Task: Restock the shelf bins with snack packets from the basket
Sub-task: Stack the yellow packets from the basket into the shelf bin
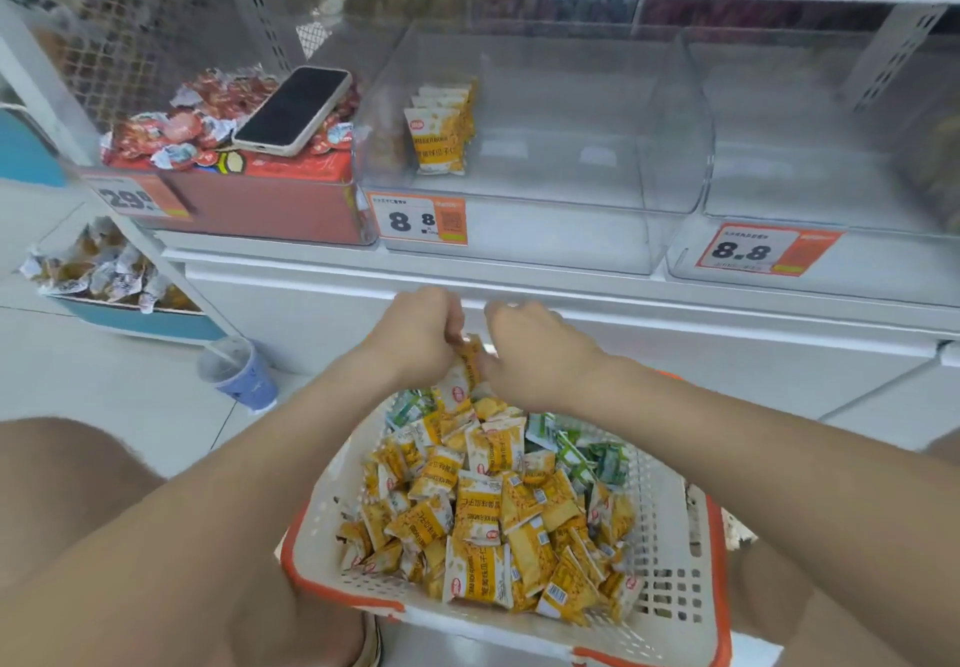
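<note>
Fingers [453,322] of left hand [415,339] and right hand [535,352] around packets [469,361]

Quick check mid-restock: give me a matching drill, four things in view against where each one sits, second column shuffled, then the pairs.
Things
1. phone
2. blue cup
3. green packets
4. upright yellow packets

Places
A. in the basket
B. in the middle clear bin
C. on the floor, left of the basket
D. lying on the red packets

Pairs: 1-D, 2-C, 3-A, 4-B
</note>
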A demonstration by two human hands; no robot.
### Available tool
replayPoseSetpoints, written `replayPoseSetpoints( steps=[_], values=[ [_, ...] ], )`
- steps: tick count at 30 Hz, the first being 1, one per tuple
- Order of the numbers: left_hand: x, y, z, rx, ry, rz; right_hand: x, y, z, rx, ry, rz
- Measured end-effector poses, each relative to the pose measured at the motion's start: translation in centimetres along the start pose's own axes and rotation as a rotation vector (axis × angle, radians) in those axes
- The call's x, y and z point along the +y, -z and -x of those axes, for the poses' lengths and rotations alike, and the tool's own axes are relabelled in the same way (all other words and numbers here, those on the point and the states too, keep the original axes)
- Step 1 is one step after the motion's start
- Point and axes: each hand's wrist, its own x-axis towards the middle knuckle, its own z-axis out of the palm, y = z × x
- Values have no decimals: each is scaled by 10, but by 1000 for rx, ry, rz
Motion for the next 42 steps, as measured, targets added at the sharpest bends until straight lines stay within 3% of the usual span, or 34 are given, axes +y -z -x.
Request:
replayPoseSetpoints(
  steps=[5,8,11,15,20,23,25,27,30,33,38,42],
  values=[
    [20,59,17,5,-144,278,1,24,-6,-57,-50,-552],
    [21,77,20,197,-86,382,1,35,-1,36,-63,-863],
    [19,86,20,157,-3,521,-1,38,1,199,-130,-1064],
    [19,90,18,116,40,699,-8,37,1,188,-118,-1198],
    [17,90,7,275,-51,519,-13,52,-8,170,15,-979],
    [21,99,3,371,-115,412,-15,67,-18,110,69,-983],
    [19,110,-1,526,-142,249,-18,74,-27,215,98,-1006],
    [9,124,-9,664,-128,45,-21,81,-38,427,105,-1017],
    [-10,138,-23,597,-54,-63,-18,93,-61,582,70,-1064],
    [-17,140,-35,468,-1,-237,-5,95,-103,650,-33,-889],
    [-7,142,-49,474,30,-328,-4,97,-173,524,-166,-629],
    [-16,149,-55,484,2,-225,-12,93,-212,422,-185,-423]
  ],
)
